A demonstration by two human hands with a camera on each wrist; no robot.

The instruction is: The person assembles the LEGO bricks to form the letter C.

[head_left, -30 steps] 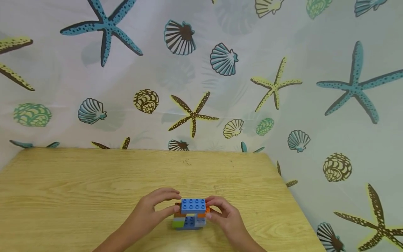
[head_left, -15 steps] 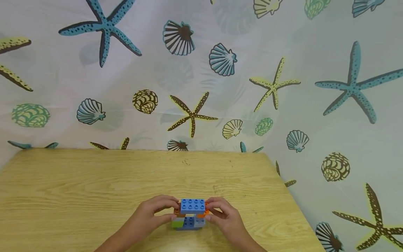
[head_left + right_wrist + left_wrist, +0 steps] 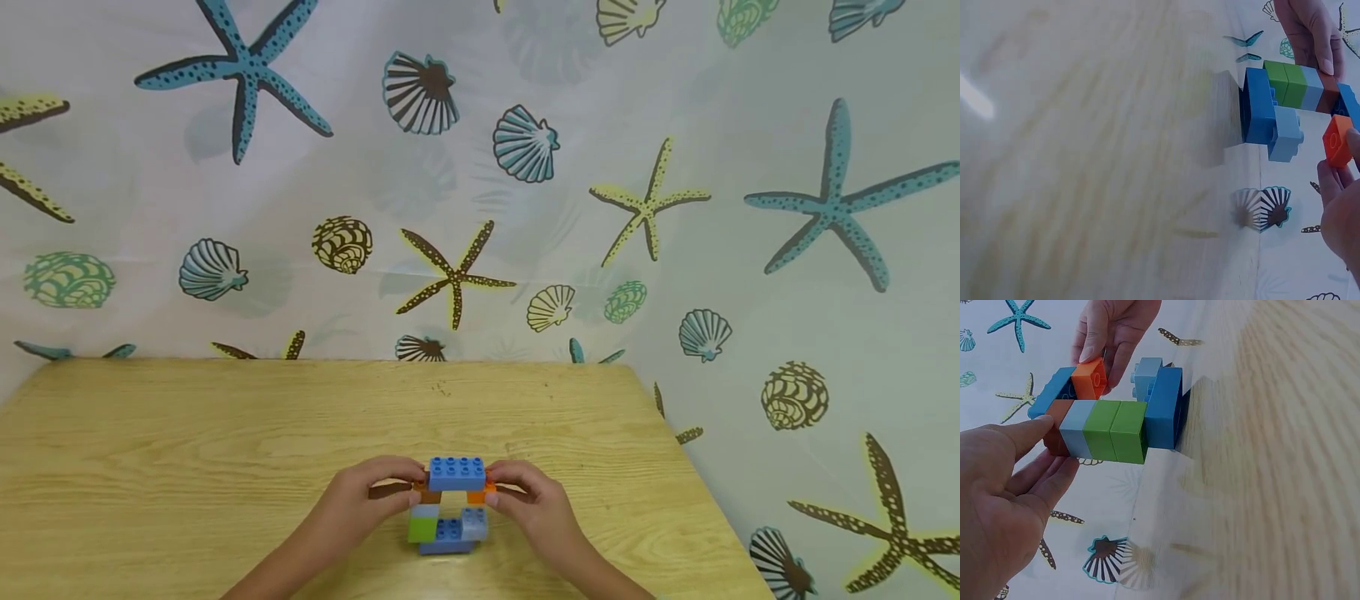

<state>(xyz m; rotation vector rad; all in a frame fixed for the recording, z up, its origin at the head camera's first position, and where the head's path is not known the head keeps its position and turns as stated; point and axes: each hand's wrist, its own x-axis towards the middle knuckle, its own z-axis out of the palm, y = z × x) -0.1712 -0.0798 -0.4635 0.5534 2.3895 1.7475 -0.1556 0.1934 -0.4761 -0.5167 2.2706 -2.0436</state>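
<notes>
In the head view, a blue eight-stud brick (image 3: 457,475) tops a small frame of toy building bricks. My left hand (image 3: 378,496) pinches the brown brick (image 3: 1059,428) beneath its left end. Below the brown one, a light blue brick (image 3: 1079,428) and two green bricks (image 3: 1115,431) form a column down to a dark blue base brick (image 3: 1164,409). My right hand (image 3: 528,496) pinches the orange brick (image 3: 1336,140) under the top brick's right end. A gap separates the orange brick from another light blue brick (image 3: 1286,134) standing on the base.
A wood-grain table (image 3: 225,433) lies under the bricks. Behind it and along its right side hangs a pale cloth (image 3: 525,217) printed with starfish and shells.
My left fingers have closed on the brown brick's side. The blue top brick has risen with the brown and orange bricks, and the space above the base looks taller.
</notes>
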